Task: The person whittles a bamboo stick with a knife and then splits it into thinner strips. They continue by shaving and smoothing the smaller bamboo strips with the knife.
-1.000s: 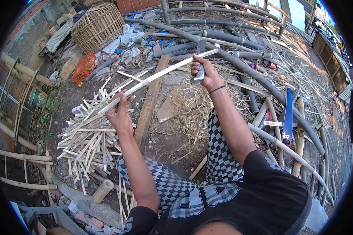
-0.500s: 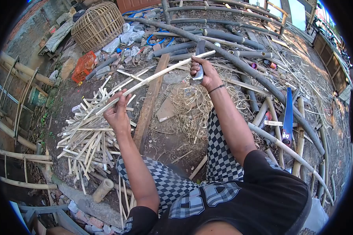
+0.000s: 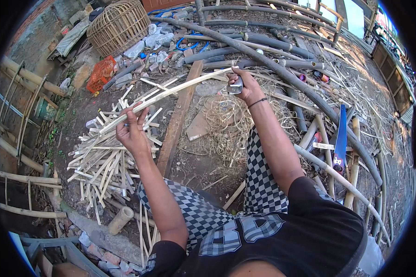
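A long pale bamboo strip (image 3: 185, 86) slants across the view, slightly bowed. My left hand (image 3: 133, 131) is closed around its lower part, above a heap of cut bamboo strips (image 3: 107, 161). Up at the far end, my right hand (image 3: 248, 88) grips a knife (image 3: 235, 86) whose grey metal shows below the fingers; the rest of it is mostly hidden. The thumb and forefinger of this hand touch the strip's tip. Below the right hand lies a tangle of thin bamboo shavings (image 3: 224, 120).
A wooden plank (image 3: 180, 117) lies between the heap and the shavings. Bamboo poles (image 3: 282, 64) cross the far ground. A blue-bladed saw (image 3: 340, 138) rests at the right. An orange crate (image 3: 101, 74) and a woven bamboo cage (image 3: 118, 27) stand at the far left.
My right hand has shifted slightly right and down, and the knife blade that stood up beyond it no longer shows. The strip's tip now ends at the right hand's fingers. My left hand's fingers have shifted along the strip.
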`<act>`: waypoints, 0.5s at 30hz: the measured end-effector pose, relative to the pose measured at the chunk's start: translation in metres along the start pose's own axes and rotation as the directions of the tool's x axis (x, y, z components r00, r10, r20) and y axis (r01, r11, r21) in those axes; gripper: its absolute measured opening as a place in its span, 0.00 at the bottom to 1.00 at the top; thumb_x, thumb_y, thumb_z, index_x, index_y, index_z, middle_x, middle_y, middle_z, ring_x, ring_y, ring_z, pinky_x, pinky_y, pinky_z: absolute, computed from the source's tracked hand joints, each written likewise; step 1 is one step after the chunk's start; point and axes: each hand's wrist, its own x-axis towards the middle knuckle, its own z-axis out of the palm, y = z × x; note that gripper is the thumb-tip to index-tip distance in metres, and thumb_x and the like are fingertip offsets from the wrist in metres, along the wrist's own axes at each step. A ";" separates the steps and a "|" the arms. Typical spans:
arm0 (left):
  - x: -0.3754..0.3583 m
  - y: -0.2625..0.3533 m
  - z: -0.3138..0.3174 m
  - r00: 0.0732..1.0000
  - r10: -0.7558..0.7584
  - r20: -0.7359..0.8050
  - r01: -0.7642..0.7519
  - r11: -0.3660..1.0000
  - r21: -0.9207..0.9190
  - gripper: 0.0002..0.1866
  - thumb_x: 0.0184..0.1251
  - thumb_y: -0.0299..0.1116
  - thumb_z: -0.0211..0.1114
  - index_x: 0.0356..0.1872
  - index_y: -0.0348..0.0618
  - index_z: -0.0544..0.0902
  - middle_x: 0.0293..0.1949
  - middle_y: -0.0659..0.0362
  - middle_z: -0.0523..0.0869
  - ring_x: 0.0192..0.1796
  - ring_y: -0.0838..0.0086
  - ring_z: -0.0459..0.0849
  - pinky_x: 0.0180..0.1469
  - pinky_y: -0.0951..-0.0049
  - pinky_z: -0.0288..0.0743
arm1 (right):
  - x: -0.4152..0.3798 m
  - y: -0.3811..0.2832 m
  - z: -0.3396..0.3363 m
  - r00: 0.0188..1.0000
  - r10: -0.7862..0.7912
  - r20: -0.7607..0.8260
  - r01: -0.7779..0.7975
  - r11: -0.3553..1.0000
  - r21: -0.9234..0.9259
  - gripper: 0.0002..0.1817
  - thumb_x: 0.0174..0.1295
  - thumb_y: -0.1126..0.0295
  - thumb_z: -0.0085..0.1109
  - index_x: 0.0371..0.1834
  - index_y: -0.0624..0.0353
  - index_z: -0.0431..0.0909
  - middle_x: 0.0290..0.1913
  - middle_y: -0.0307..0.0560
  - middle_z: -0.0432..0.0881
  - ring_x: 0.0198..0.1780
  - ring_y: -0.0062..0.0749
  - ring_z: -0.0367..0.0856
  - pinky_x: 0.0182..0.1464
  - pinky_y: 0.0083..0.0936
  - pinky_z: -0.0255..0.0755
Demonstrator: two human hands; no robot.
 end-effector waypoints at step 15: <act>-0.005 -0.010 -0.002 0.993 -0.115 0.014 0.093 0.864 0.494 0.12 0.72 0.32 0.64 0.45 0.29 0.82 0.40 0.51 0.87 0.45 0.71 0.87 0.47 0.69 0.88 | -0.003 0.013 -0.001 0.993 0.081 0.086 -0.062 0.976 -0.207 0.08 0.71 0.72 0.53 0.33 0.56 0.66 0.20 0.33 0.69 0.18 0.18 0.68 0.21 0.20 0.68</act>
